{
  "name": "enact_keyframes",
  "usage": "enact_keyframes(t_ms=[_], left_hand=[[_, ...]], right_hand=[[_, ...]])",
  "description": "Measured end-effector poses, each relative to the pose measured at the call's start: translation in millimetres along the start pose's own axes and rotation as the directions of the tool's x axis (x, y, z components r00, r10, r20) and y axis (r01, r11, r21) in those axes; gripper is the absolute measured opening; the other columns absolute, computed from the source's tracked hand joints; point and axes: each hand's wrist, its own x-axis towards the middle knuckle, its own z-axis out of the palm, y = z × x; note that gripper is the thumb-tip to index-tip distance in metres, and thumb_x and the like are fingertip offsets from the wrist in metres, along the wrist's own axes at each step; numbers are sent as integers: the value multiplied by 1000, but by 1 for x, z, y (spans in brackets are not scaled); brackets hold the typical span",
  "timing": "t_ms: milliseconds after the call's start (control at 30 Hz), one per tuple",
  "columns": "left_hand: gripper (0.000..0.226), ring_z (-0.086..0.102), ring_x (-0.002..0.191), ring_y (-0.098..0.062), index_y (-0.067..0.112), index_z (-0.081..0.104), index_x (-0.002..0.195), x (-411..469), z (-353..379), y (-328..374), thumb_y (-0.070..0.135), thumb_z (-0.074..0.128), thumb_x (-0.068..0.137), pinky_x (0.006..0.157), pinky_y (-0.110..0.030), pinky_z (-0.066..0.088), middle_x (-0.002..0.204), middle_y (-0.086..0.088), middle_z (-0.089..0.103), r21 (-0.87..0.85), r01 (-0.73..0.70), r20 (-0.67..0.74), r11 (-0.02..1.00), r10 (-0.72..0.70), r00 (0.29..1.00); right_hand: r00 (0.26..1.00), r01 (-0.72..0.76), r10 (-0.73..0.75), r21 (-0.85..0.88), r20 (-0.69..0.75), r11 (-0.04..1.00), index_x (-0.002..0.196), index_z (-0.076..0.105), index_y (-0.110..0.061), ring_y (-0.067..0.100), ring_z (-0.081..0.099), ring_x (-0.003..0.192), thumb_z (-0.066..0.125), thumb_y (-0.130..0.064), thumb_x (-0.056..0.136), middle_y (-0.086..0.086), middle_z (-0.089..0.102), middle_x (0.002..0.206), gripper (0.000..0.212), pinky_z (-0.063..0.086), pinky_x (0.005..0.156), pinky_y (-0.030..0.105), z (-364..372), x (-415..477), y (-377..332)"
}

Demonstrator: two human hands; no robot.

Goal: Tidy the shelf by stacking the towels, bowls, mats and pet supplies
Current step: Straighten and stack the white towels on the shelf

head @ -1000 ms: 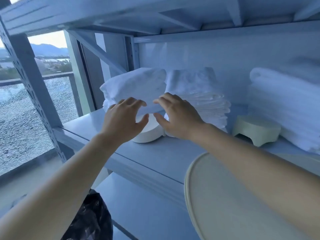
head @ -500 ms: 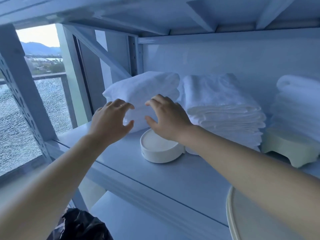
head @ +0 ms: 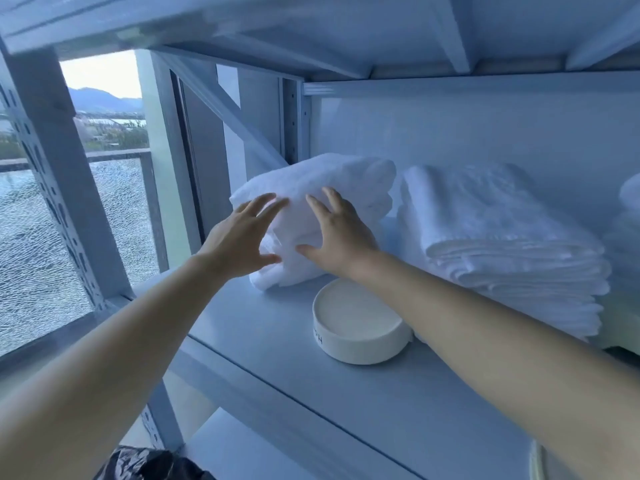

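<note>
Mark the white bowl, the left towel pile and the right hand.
white bowl (head: 356, 322): head view, middle of its recessed top.
left towel pile (head: 363, 180): head view, upper fold.
right hand (head: 337, 237): head view, back of the hand.

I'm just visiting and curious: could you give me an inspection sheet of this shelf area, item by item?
Surface: pale metal shelf board, bare at the front.
Job's things: left towel pile, rumpled, at the back; right towel pile, neatly folded, beside it; round white bowl in front, upright.
Clutter: black bag below the shelf.
Grippers: left hand and right hand both open, fingers spread against the left towel pile.
Cables: nothing seen.
Surroundings: window at left, hills beyond.
</note>
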Motion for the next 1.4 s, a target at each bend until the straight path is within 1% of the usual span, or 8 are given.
enact_keyframes(t_ms=[100, 200, 400, 800, 900, 1067, 1233, 1400], left_hand=[[110, 33, 134, -24, 35, 13, 146, 1, 5, -14, 45, 82, 61, 92, -46, 48, 154, 6, 20, -42, -53, 25, 998, 54, 998], [113, 35, 134, -22, 35, 6, 147, 2, 10, -21, 40, 82, 64, 89, -43, 50, 155, 9, 16, -30, -62, 38, 998, 63, 997], [91, 46, 123, -23, 25, 25, 146, 3, 26, -7, 26, 78, 72, 80, -36, 47, 149, 8, 31, -160, 4, -82, 987, -17, 996], [74, 54, 111, -29, 24, 34, 143, 2, 38, 16, 22, 72, 79, 83, -37, 47, 141, 4, 43, -114, 45, -153, 992, -63, 986], [74, 55, 111, -29, 27, 34, 143, 4, 38, 19, 27, 71, 79, 80, -38, 47, 143, 4, 43, -102, 25, -145, 994, -40, 989], [85, 55, 112, -22, 41, 22, 144, 5, 20, -16, 30, 73, 78, 77, -35, 47, 149, 11, 30, -4, -82, -61, 997, 82, 995], [104, 31, 136, -23, 41, 3, 146, 1, 20, -43, 31, 77, 73, 88, -39, 50, 156, 9, 9, 108, -38, 83, 993, 29, 996], [116, 25, 139, -25, 33, -2, 148, 7, 33, -35, 39, 81, 66, 91, -41, 47, 157, 5, 3, 91, 0, 40, 996, -4, 999]], right_hand=[[999, -20, 19, 17, 35, 1000, 148, 13, -23, 28, 10, 142, 61, -50, 82, 5, 2, 157, 85, 34, 106, 45, 7, 8, 1], [998, -33, 31, 32, 63, 999, 148, 14, -22, 29, 6, 143, 60, -52, 82, 7, 1, 157, 87, 28, 110, 43, 14, 14, 0], [994, -91, 86, 83, 65, 992, 145, 25, -18, 29, 15, 142, 61, -60, 76, 9, 8, 157, 88, 31, 108, 42, 14, 25, 2], [991, -114, 108, 72, 80, 991, 137, 36, -9, 27, 25, 139, 70, -48, 73, 13, 20, 154, 82, 35, 105, 37, 8, 27, 10], [990, -111, 105, 64, 91, 992, 139, 32, -9, 25, 21, 141, 71, -44, 75, 12, 18, 155, 83, 32, 108, 37, 4, 26, 14], [980, -95, 95, -6, 174, 995, 148, 11, -16, 28, 1, 144, 67, -43, 79, 6, -6, 157, 93, 25, 112, 42, 5, 20, 13], [982, -128, 127, -1, 137, 992, 148, -5, -21, 33, -5, 143, 62, -63, 72, 5, -11, 156, 109, 32, 106, 45, 14, 14, -1], [981, -129, 130, -12, 147, 992, 146, -8, -35, 39, -5, 141, 67, -54, 74, 7, -15, 155, 106, 35, 105, 44, 22, 21, -6]])
